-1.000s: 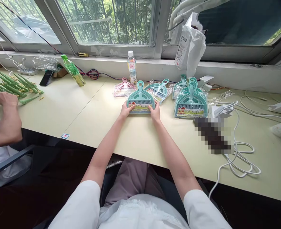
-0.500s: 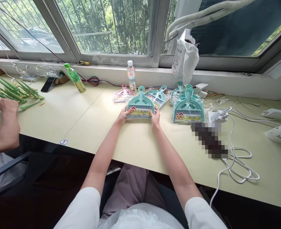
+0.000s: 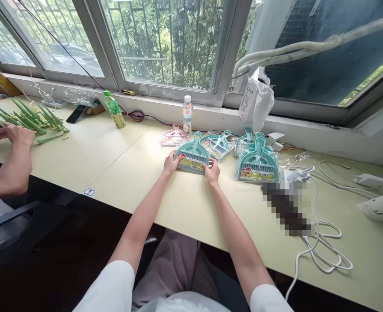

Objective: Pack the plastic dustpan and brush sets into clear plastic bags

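I see my left hand [image 3: 171, 163] and right hand [image 3: 212, 171] with fingers clamped on the 2 lower corners of the teal plastic dustpan-and-brush set in clear wrap [image 3: 193, 155], flat on the pale yellow table [image 3: 120, 169], handle pointing away toward the window.

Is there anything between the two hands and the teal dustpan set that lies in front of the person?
Nothing visible. The left hand and the right hand already touch the near corners of the teal dustpan set, one at each side. Other packed sets lie beside it, not between.
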The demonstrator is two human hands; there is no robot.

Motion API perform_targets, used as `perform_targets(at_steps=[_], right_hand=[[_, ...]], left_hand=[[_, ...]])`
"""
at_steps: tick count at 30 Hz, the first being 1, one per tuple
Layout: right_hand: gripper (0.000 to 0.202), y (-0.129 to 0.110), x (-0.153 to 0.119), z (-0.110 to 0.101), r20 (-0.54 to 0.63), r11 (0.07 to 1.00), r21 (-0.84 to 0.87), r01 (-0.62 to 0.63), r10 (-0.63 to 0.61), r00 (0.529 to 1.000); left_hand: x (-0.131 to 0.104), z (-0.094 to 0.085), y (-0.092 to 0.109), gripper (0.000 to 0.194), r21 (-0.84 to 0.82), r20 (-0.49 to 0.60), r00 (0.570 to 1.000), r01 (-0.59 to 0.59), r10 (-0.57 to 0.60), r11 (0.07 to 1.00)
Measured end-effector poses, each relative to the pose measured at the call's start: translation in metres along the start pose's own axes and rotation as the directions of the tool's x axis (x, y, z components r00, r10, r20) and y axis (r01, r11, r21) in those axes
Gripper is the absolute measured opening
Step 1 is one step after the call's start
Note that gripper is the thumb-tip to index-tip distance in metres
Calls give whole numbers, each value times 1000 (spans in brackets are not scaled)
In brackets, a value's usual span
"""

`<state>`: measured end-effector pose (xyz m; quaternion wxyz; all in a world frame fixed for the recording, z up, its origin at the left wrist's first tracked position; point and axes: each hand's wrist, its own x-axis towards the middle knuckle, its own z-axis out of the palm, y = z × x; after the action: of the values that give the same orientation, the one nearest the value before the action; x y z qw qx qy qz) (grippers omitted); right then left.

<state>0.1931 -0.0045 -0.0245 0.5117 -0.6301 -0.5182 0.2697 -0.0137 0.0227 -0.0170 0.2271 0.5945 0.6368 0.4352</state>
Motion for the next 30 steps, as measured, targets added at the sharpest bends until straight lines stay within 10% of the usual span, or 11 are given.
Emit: perform_targets(at_steps=[4, 13, 20, 26, 30], right_hand=[[37, 2, 2, -4, -57, 999, 11, -37, 37, 998], [44, 14, 24, -11, -314, 991, -16, -135, 123, 942], [44, 11, 42, 1, -456, 984, -9, -180, 156, 876], [44, -9, 58, 58, -202, 997, 18, -72, 74, 977], [37, -26, 74, 104, -78, 995, -91, 35, -42, 996]], left_hand=[[-9, -5, 11, 37, 284, -37, 999, 30, -20, 958], [-6, -11, 3, 41, -94, -153, 988, -22, 8, 995], [1, -10, -5, 30, -4, -137, 991, -7, 6, 1000], [8, -12, -9, 31, -139, -202, 965, 142, -168, 980], [8, -17, -9, 39, -93, -436, 887, 122, -151, 988]])
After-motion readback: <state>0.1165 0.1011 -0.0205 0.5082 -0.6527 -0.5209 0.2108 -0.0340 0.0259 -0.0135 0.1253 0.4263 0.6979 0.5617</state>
